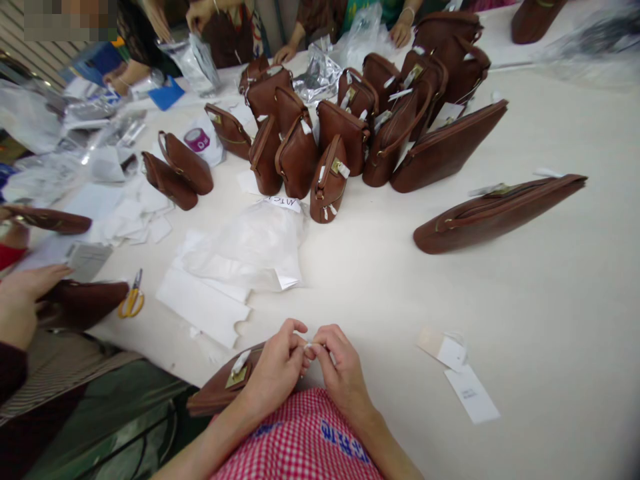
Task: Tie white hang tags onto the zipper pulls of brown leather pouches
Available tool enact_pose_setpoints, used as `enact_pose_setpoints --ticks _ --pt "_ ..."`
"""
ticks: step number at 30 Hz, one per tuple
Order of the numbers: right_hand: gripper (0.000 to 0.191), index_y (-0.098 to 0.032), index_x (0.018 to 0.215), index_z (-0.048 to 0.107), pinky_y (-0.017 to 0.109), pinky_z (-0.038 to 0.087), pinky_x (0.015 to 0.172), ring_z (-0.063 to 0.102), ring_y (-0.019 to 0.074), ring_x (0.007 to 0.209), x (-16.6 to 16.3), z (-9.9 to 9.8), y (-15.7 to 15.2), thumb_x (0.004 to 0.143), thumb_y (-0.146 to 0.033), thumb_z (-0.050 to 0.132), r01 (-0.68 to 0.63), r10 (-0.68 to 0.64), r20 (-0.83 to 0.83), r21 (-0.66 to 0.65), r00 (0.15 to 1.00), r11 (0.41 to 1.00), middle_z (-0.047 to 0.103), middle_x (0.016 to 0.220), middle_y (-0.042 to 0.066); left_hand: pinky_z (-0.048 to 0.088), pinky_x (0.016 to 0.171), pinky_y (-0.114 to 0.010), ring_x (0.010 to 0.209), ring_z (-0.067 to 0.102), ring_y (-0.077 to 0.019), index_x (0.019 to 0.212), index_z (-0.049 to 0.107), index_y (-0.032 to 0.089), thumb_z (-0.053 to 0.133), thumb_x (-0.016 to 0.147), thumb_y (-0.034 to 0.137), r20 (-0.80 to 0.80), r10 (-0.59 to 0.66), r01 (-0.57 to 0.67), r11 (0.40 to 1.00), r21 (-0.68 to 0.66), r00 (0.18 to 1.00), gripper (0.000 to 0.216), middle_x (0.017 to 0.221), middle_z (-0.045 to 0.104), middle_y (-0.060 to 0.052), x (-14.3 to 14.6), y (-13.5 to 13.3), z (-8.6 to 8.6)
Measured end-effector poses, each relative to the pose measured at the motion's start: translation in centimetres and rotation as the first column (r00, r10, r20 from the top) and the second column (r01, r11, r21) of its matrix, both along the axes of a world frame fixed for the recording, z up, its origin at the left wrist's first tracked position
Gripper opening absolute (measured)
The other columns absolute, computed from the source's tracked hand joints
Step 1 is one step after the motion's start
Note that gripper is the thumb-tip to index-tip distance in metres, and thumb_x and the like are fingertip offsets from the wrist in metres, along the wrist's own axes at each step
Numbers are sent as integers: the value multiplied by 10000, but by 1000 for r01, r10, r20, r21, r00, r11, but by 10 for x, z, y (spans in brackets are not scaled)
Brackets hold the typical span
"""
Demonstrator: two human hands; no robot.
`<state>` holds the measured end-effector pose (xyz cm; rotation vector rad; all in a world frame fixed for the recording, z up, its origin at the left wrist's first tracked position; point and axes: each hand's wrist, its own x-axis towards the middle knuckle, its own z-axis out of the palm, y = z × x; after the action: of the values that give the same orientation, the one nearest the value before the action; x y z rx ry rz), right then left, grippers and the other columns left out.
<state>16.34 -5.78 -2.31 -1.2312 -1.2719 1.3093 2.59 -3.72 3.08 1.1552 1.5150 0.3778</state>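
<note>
At the table's near edge, my left hand (280, 360) and my right hand (340, 360) meet with their fingertips pinched together. A tiny whitish bit shows between them, too small to name. Partly behind my left hand and forearm is a brown leather handbag (215, 395), with a gold clasp (237, 377) and a scrap of white wrapping on it. My right hand is apart from the bag. To the right on the white table lie a cream tag (429, 341) and white tags (473, 393) with a thin string loop.
Several brown handbags (345, 113) stand across the table's far side; another bag (495, 213) is at right. A plastic bag (250, 243), white paper sheets (200, 300) and yellow-handled scissors (131, 301) lie left. A co-worker's hand (25, 300) touches a bag at far left; others work opposite.
</note>
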Motion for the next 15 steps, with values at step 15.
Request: enact_pose_setpoints --ticks 15 --pt "239 -232 821 506 317 421 699 512 183 753 9 7 6 960 -117 349 -216 174 296 114 939 970 513 834 31 400 677 -275 686 598 -176 1048 458 216 355 882 110 -244 -185 213 973 93 952 221 756 643 -1 6 -1 9"
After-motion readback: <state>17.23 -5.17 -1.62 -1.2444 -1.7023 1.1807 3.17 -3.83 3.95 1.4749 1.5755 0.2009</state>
